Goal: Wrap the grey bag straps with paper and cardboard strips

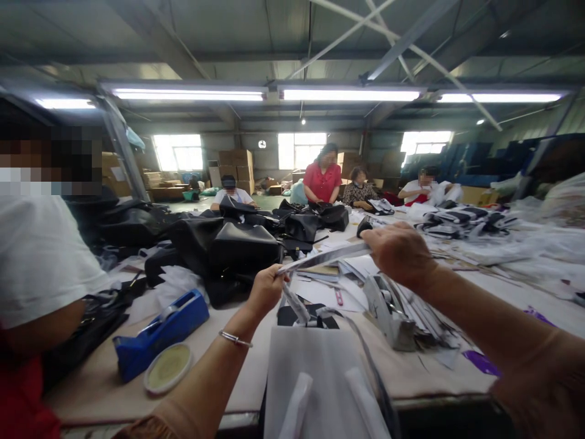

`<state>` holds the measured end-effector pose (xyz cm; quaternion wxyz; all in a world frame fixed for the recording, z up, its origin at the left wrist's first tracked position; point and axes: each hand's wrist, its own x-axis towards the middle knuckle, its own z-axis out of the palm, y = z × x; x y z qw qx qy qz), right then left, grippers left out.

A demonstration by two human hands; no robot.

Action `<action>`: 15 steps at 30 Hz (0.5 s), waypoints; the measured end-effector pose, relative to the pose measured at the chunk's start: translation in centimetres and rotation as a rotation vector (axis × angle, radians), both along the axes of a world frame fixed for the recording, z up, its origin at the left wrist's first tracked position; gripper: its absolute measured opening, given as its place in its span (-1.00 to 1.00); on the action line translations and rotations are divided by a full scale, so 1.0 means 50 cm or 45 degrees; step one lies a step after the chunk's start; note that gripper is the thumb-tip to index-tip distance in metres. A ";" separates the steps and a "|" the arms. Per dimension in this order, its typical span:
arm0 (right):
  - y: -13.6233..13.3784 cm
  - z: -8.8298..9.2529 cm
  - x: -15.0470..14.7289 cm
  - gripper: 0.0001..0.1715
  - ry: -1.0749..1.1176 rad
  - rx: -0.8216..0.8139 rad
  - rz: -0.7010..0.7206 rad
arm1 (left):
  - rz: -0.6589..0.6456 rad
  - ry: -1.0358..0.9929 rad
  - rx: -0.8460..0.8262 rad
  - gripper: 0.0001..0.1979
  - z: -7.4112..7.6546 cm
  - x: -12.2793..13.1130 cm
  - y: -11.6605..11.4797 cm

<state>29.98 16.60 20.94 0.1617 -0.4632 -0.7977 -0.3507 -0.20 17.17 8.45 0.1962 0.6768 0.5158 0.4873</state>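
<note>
A long narrow strap [326, 258], which looks wrapped in pale plastic or paper, stretches between my hands above the table. My left hand [267, 290] pinches its left part, and the strap bends down from there. My right hand [401, 255] is closed around its other part, with a small black piece [364, 227] sticking out by the fingers. Below them, at the table's front edge, stands a bag [315, 366] covered by a whitish sheet. White-wrapped handles [295, 408] lie against its near side, and a dark strap [365, 347] hangs along its right.
A blue tape dispenser [162, 332] and a round yellowish tin or lid [168, 367] sit left. A grey tape dispenser [390, 314] stands right. Black bags [242, 247] are piled beyond. A co-worker [41, 244] is close on my left; several others work across the table.
</note>
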 end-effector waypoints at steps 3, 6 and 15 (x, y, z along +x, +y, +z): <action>-0.019 0.019 0.054 -0.74 0.264 -0.249 -0.032 | -0.026 -0.133 -0.059 -0.77 -0.016 -0.015 0.018; -0.048 0.015 0.094 -0.76 0.555 -1.053 0.205 | -0.048 -0.224 -0.087 -0.74 -0.025 -0.015 0.028; -0.086 -0.015 0.150 -0.56 1.787 -1.499 0.628 | -0.191 -0.255 -0.173 -0.71 -0.016 0.041 0.024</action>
